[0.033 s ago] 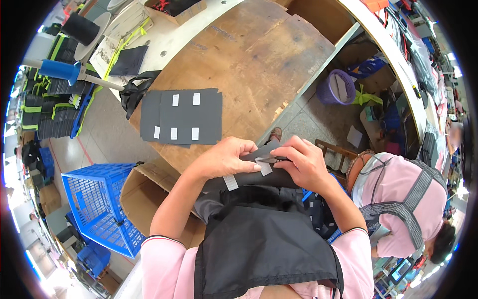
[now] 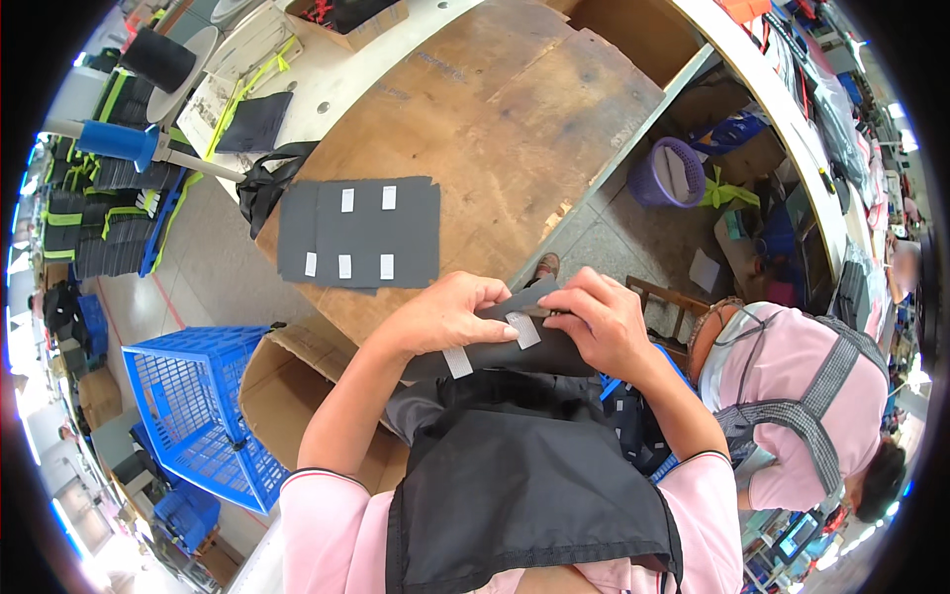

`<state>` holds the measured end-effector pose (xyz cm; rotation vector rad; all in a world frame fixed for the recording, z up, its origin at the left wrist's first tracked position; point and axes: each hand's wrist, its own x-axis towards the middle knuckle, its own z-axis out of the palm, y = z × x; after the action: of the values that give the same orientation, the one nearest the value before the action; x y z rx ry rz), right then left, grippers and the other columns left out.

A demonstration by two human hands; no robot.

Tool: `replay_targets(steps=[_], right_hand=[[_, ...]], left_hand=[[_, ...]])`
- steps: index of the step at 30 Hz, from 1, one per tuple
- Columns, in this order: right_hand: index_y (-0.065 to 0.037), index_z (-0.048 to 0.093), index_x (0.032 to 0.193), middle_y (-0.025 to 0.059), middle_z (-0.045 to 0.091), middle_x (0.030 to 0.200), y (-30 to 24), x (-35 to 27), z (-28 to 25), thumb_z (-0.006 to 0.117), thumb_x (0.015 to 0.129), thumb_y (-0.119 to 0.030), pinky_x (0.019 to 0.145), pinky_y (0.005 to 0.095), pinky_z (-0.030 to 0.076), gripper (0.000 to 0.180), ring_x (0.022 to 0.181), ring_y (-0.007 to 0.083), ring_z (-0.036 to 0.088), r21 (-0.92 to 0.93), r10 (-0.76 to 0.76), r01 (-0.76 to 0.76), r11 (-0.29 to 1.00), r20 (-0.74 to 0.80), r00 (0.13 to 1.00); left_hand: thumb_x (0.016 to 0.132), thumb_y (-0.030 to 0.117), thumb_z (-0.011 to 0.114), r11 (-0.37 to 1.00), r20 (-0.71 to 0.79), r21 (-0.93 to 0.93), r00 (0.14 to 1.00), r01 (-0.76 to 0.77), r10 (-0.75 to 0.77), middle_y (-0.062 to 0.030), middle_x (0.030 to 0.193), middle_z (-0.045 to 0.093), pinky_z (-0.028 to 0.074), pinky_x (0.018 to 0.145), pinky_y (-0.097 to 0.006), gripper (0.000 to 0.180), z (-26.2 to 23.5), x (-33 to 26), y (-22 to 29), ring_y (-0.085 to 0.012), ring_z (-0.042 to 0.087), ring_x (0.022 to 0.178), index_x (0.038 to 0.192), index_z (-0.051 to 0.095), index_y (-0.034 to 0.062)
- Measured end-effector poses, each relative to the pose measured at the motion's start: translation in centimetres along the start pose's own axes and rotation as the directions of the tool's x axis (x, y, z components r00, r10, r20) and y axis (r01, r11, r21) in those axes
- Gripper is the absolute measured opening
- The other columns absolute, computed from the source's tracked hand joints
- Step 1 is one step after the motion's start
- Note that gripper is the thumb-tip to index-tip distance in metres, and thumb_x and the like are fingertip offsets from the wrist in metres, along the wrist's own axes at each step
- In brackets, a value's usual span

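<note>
A dark grey sheet piece (image 2: 485, 358) with two white labels on it is held in front of my apron. My left hand (image 2: 445, 315) is closed on its upper edge, with the thumb beside the right-hand white label (image 2: 522, 331). My right hand (image 2: 601, 322) is closed in a pinch at the piece's upper right, close to that label; what lies between its fingertips is too small to make out. More dark grey pieces (image 2: 361, 233) lie flat on the wooden board to the left, with several white labels on them.
The brown wooden board (image 2: 485, 119) lies ahead of me. A blue plastic crate (image 2: 188, 396) and an open cardboard box (image 2: 282, 381) stand at left. A purple basket (image 2: 653, 178) is under the bench at right. A person in pink (image 2: 802, 396) is close on my right.
My right fingers have shifted slightly at the edge of the piece. The small dark object seen between them earlier shows less now. My left hand keeps its place.
</note>
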<state>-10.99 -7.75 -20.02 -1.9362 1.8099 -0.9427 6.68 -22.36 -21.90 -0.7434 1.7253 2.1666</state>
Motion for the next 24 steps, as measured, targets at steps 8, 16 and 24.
replay_targets(steps=[8,16,24], right_hand=[[-0.010,0.062,0.090,0.0056,0.053,0.076,0.5,0.0,0.1,0.072,0.066,-0.008,0.058,0.0338,0.046,0.026,0.065,0.0248,0.055,0.018,0.043,-0.042,0.999,-0.076,0.996],[-0.001,0.055,0.074,0.0070,0.048,0.072,1.4,1.2,-0.3,0.071,0.066,-0.004,0.060,0.0294,0.038,0.018,0.067,0.0203,0.049,0.312,0.253,-0.347,0.884,0.304,0.919],[-0.003,0.058,0.086,0.0065,0.052,0.079,1.4,0.3,2.1,0.072,0.070,-0.007,0.060,0.0293,0.043,0.021,0.065,0.0178,0.051,0.223,0.475,-0.450,0.865,-0.071,0.877]], left_hand=[[0.076,0.012,0.071,0.997,0.005,0.077,1.000,-0.017,0.017,0.0020,0.076,0.061,0.042,0.063,-0.022,0.022,0.0,0.2,0.8,-0.0045,0.051,0.070,0.091,0.061,-0.0009],[0.070,0.021,0.072,0.959,-0.002,0.253,0.992,-0.124,0.129,-0.0088,0.075,0.064,0.046,0.065,-0.029,0.032,-0.8,-1.2,0.6,-0.0182,0.056,0.066,0.091,0.062,-0.0017],[0.072,0.016,0.074,0.995,-0.111,-0.096,0.994,-0.024,0.013,-0.0006,0.078,0.061,0.043,0.068,-0.024,0.026,-1.0,-3.0,-0.6,-0.0075,0.052,0.073,0.089,0.061,0.0007]])
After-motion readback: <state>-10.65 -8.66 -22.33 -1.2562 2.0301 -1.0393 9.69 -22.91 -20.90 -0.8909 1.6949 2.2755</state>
